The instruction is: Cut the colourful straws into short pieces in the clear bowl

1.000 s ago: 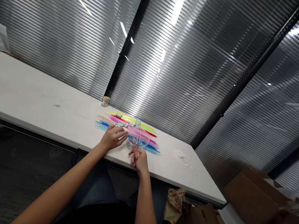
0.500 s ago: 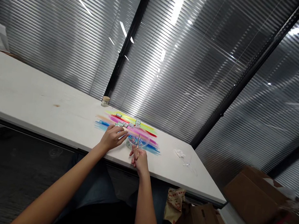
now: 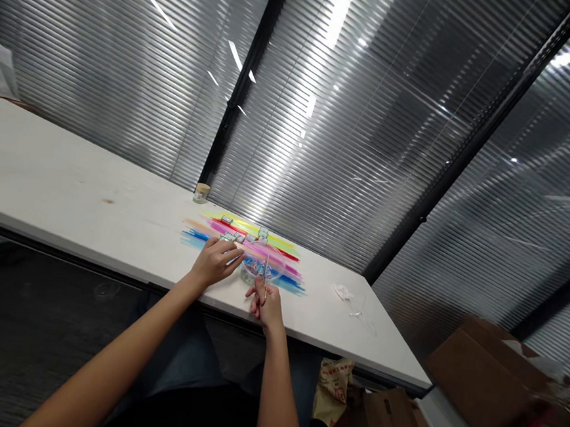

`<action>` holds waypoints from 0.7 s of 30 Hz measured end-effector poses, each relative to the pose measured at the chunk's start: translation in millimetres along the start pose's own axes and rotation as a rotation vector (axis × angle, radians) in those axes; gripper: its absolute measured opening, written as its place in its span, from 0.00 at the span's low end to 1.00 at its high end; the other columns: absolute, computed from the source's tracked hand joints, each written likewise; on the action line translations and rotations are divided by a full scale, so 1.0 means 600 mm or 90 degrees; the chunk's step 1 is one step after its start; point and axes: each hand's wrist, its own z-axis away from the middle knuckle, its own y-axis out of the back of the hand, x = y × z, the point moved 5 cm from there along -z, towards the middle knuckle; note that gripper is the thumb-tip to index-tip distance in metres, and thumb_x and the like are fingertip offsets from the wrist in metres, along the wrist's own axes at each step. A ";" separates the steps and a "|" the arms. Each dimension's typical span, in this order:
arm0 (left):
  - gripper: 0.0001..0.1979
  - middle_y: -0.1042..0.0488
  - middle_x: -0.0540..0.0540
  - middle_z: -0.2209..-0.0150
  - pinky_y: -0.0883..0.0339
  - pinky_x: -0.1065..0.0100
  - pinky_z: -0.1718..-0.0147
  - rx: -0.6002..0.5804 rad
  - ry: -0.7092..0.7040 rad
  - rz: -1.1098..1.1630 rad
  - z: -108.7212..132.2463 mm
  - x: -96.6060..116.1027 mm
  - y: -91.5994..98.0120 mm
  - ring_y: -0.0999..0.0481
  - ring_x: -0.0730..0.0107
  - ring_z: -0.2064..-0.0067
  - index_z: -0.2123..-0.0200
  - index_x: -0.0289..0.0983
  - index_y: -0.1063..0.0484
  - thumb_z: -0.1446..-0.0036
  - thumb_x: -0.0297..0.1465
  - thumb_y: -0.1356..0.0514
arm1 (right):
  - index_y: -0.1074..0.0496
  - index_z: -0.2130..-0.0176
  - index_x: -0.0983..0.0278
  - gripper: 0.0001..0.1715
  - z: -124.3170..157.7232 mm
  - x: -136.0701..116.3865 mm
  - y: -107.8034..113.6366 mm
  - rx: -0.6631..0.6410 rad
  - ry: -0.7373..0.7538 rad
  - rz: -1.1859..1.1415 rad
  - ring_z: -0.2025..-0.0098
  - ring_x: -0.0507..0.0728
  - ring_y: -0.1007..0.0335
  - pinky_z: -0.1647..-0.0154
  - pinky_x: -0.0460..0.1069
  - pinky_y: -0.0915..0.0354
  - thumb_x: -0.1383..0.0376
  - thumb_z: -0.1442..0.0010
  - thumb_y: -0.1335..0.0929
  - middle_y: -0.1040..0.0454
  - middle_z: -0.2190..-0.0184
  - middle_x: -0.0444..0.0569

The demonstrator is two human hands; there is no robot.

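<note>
At a white table (image 3: 70,183), over a striped mat (image 3: 195,236), the left hand (image 3: 216,263) curls against the left rim of a clear dish (image 3: 279,266); whether it grips the rim cannot be told. Just right of it and nearer the body, the right hand (image 3: 268,307) pinches a thin tool (image 3: 265,274), its long axis pointing away from the body into the dish. The small coloured pieces (image 3: 254,267) inside are too blurred to identify. A clear scrap (image 3: 356,306) lies well apart, to the right.
</note>
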 end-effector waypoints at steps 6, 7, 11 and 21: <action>0.06 0.25 0.49 0.70 0.46 0.64 0.63 -0.013 -0.001 0.014 0.000 0.001 -0.002 0.28 0.69 0.67 0.66 0.40 0.27 0.39 0.31 0.44 | 0.31 0.78 0.66 0.34 -0.001 -0.002 -0.001 0.005 0.001 0.003 0.92 0.45 0.53 0.89 0.42 0.59 0.39 0.46 0.37 0.41 0.93 0.39; 0.06 0.25 0.50 0.70 0.46 0.64 0.63 -0.015 -0.001 0.012 0.000 0.001 -0.002 0.28 0.69 0.68 0.66 0.40 0.27 0.39 0.31 0.44 | 0.31 0.78 0.66 0.34 -0.001 -0.002 0.000 0.013 0.000 -0.002 0.92 0.45 0.53 0.89 0.42 0.59 0.39 0.46 0.38 0.41 0.93 0.39; 0.07 0.24 0.49 0.70 0.46 0.64 0.63 -0.009 0.001 0.004 -0.001 0.001 -0.001 0.28 0.70 0.68 0.67 0.40 0.27 0.38 0.32 0.44 | 0.32 0.77 0.66 0.34 0.000 -0.001 0.001 0.019 -0.001 -0.011 0.92 0.45 0.53 0.90 0.42 0.60 0.39 0.46 0.38 0.41 0.93 0.39; 0.08 0.25 0.50 0.72 0.46 0.64 0.63 -0.019 0.012 0.010 -0.001 0.001 -0.001 0.29 0.71 0.69 0.68 0.39 0.27 0.38 0.32 0.44 | 0.31 0.77 0.67 0.35 0.005 -0.005 0.000 -0.006 0.008 0.017 0.92 0.45 0.52 0.89 0.42 0.59 0.38 0.46 0.38 0.41 0.93 0.39</action>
